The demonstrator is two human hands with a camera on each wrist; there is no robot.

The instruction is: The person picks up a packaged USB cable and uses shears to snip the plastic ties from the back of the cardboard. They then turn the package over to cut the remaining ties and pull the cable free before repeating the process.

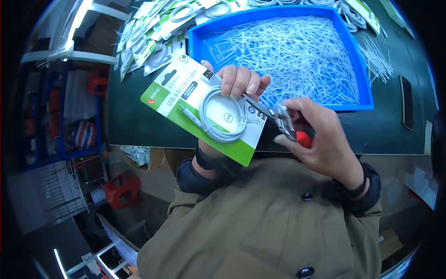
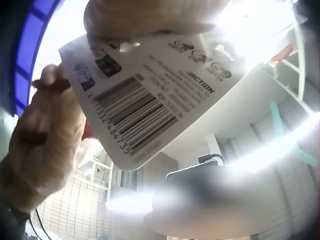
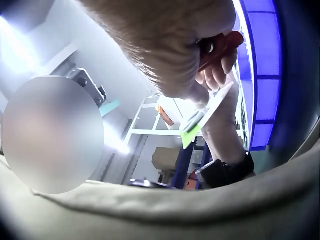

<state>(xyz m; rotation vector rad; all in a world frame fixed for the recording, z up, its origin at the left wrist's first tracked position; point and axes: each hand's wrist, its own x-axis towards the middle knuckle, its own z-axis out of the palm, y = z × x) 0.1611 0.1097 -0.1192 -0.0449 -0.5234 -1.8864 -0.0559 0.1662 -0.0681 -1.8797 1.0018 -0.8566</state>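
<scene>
My left hand point(image 1: 239, 81) grips a carded USB cable pack point(image 1: 181, 100), its fingers curled over the card's upper edge. A coiled white cable point(image 1: 203, 109) lies on the green and white front. The left wrist view shows the barcode point(image 2: 137, 115) on the card's back. My right hand point(image 1: 325, 139) holds red-handled snips point(image 1: 287, 122) with a coil spring between the handles. The blades point left, and their tips overlap the card beside the cable coil, close to the left fingertips. Red handle point(image 3: 220, 50) also shows inside the right hand in the right wrist view.
A blue tray point(image 1: 358, 65) full of thin white plastic strips point(image 1: 297, 56) stands on the green table point(image 1: 139, 107). More carded cables point(image 1: 158, 28) are heaped behind and left. Loose strips point(image 1: 375, 58) and a dark phone-like slab point(image 1: 406, 102) lie right.
</scene>
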